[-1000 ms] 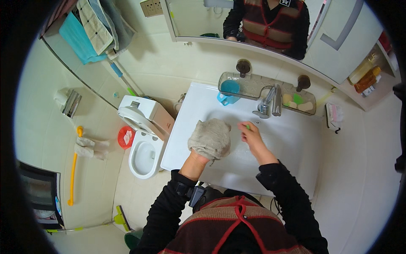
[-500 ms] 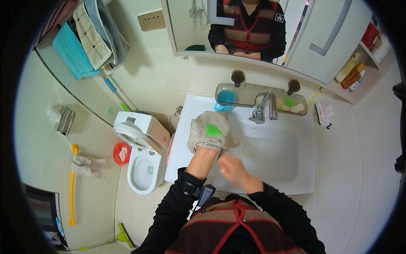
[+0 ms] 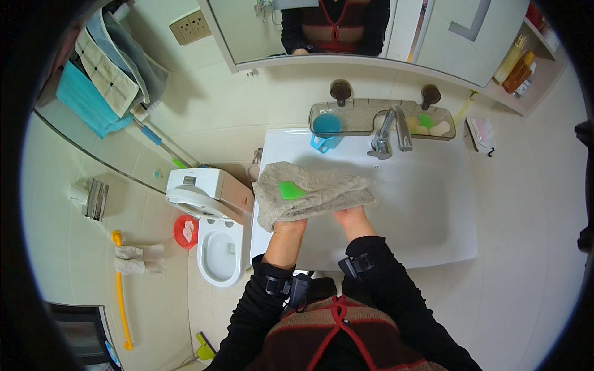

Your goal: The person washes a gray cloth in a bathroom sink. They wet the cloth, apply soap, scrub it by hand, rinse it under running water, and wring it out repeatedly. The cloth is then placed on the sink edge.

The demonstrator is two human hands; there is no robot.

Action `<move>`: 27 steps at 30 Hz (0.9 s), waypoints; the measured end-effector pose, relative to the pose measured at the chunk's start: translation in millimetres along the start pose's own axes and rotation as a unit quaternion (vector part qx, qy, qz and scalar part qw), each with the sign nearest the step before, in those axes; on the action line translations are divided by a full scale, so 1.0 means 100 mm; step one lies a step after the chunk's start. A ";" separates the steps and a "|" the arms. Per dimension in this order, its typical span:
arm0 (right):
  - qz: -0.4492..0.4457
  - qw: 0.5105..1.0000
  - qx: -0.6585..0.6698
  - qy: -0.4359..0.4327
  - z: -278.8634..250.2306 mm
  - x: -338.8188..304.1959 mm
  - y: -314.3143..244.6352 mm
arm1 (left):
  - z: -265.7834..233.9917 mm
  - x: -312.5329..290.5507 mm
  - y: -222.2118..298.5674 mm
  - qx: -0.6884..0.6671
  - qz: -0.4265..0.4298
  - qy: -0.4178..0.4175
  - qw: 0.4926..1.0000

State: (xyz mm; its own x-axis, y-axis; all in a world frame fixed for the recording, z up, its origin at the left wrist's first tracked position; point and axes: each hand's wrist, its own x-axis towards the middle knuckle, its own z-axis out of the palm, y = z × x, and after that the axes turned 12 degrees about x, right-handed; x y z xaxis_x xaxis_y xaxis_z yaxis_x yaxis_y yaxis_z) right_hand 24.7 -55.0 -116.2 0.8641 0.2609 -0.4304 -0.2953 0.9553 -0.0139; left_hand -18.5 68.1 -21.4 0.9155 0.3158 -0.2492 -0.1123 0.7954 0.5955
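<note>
A grey-beige towel [image 3: 328,193] is stretched out over the left part of the white washbasin, both my hands beneath it. My left hand [image 3: 291,227] supports its left end from below; the cloth covers the fingers. At the towel's lower right edge my right hand [image 3: 351,220] holds the cloth from underneath, fingers mostly hidden. On top of the towel, towards its left end, lies a flat bright green piece [image 3: 291,190], perhaps soap. The basin [image 3: 427,210] curves away to the right, with the chrome faucet [image 3: 388,133] behind it.
A blue cup [image 3: 327,127] stands by the clear shelf tray [image 3: 359,110], which holds green and pale pieces. To my left is a toilet [image 3: 220,250] with its lid up and a red bin [image 3: 185,231]. A mirror cabinet [image 3: 346,60] overhangs the back wall.
The towel, bunched round my left hand before, is now spread out to the right. My right hand has moved up from the basin's near edge to its right end.
</note>
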 end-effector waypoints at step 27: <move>-0.075 0.909 -0.405 -0.064 -0.03 0.05 0.31 | 0.06 0.12 -0.52 0.320 -0.169 0.012 0.932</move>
State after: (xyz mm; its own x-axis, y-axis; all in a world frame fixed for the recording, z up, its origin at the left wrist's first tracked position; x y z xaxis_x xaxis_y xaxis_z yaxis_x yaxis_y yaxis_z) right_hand 18.1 -24.2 -121.7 0.9446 0.1997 -0.2606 -0.3283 0.5794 -0.7460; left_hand 0.9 27.4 -51.2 0.8466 0.1205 -0.5184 0.4421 0.3830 0.8111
